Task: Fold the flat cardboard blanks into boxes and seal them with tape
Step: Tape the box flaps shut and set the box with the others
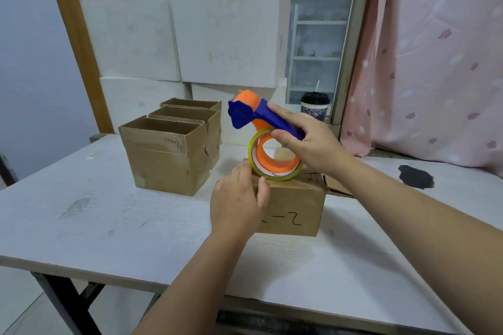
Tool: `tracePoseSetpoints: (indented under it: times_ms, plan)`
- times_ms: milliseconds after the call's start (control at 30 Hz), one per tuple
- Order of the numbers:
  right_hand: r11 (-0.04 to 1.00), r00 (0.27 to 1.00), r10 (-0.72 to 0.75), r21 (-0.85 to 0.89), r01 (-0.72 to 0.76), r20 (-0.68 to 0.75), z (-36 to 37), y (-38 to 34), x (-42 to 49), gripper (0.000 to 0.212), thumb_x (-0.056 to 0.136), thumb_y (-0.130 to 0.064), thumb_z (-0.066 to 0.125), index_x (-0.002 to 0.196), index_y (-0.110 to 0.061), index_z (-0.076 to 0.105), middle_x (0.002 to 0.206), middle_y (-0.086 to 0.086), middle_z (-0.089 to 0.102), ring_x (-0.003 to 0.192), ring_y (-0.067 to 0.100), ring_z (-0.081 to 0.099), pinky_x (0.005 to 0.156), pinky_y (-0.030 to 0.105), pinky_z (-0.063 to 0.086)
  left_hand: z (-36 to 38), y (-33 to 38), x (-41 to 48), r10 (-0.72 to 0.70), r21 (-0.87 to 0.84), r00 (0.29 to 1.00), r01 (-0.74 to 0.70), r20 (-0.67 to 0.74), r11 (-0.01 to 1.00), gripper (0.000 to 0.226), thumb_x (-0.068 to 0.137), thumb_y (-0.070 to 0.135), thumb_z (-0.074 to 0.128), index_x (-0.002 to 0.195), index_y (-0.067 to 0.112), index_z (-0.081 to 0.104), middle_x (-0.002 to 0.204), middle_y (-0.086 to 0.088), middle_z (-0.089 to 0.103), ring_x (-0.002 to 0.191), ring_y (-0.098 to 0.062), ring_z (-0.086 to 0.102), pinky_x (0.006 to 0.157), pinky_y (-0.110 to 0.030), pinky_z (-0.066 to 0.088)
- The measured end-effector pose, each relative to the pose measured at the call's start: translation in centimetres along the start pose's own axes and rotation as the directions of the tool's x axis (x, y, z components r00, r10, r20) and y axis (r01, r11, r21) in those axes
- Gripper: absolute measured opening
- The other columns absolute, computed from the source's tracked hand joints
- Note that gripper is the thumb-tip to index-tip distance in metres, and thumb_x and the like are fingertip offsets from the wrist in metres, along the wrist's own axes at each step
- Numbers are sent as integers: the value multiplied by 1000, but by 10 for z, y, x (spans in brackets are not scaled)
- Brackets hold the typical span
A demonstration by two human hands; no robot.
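Observation:
A small brown cardboard box [295, 205] with black handwriting on its front stands on the white table [109, 220]. My left hand [236, 201] presses against the box's upper left corner, thumb on its front face. My right hand [313, 141] grips the blue handle of an orange and blue tape dispenser [255, 117]. Its roll of clear yellowish tape [272, 171] rests on top of the box. Three open-topped brown boxes [168, 155] stand in a row to the left.
Large white boxes [185, 38] are stacked against the back. A lidded cup with a straw [315, 106] stands behind the dispenser. A flat cardboard piece [337, 186] lies right of the box. A pink curtain [435, 62] hangs at right, with a black stain [415, 177] on the table.

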State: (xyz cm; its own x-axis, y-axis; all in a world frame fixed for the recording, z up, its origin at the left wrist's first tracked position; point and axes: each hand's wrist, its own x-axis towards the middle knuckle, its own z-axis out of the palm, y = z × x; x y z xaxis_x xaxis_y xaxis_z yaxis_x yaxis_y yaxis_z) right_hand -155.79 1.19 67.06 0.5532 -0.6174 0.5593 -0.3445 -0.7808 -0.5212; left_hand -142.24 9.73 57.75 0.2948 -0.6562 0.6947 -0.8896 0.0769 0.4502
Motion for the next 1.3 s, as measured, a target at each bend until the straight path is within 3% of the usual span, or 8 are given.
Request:
tracePoseSetpoints:
  times_ms: [133,233,400,500,600,733,867,1300]
  plan:
    - [982,979,-39,-175,74,200,-19,-7,13,50,92,-44,57,134,-55,34,104,-13,56,95,8,48,82,9,34,-1,1,1,36,9,999,-36,8,999,30,88,28,37,97,14,62,89,3,62,75,-14,52,65,-27,38]
    - [958,952,-57,-253,138,300,-31,-11,21,53,88,-49,59,138,-49,38,100,-34,46,91,-10,43,79,0,26,-2,1,2,46,12,999,-47,23,999,38,88,26,38,112,15,65,108,2,66,96,-17,59,71,-31,45]
    - [949,936,-14,-291,124,352,-51,0,19,48,74,-69,47,119,-70,32,91,-25,50,89,-13,43,71,6,29,0,1,5,10,92,996,-18,90,996,52,89,33,29,131,19,57,135,3,55,125,-11,48,91,-30,42]
    - [981,947,9,-185,53,321,-48,8,12,41,81,-64,43,120,-69,32,100,-36,51,92,-14,47,74,2,31,2,0,5,-6,83,992,-4,123,997,55,89,35,26,134,22,53,141,6,49,130,-7,42,98,-26,36]
    - [1000,971,18,-23,-13,240,-39,16,4,38,88,-57,37,126,-61,37,116,-17,52,95,-5,53,77,6,40,3,0,4,-28,59,993,21,114,998,55,88,36,26,133,23,54,142,7,48,132,-6,39,101,-24,32]
    - [993,990,56,98,-69,128,-31,23,-4,51,86,-58,36,137,-50,32,126,-13,51,108,-3,51,91,18,43,3,2,4,-27,56,995,22,101,998,54,88,35,27,131,22,57,139,7,50,131,-7,41,101,-25,34]
    - [981,993,117,150,-121,29,-25,27,-10,74,80,-62,44,147,-34,32,113,-31,47,90,-20,54,71,0,40,4,1,3,-33,47,996,29,87,998,52,88,35,28,128,21,59,137,5,53,129,-8,44,100,-27,36]
    - [964,999,43,263,-42,3,-27,24,-10,44,89,-43,49,133,-37,48,126,-6,60,109,4,57,88,16,45,2,2,2,-23,71,998,19,60,997,46,89,31,35,121,18,65,130,2,59,123,-12,52,91,-29,41]
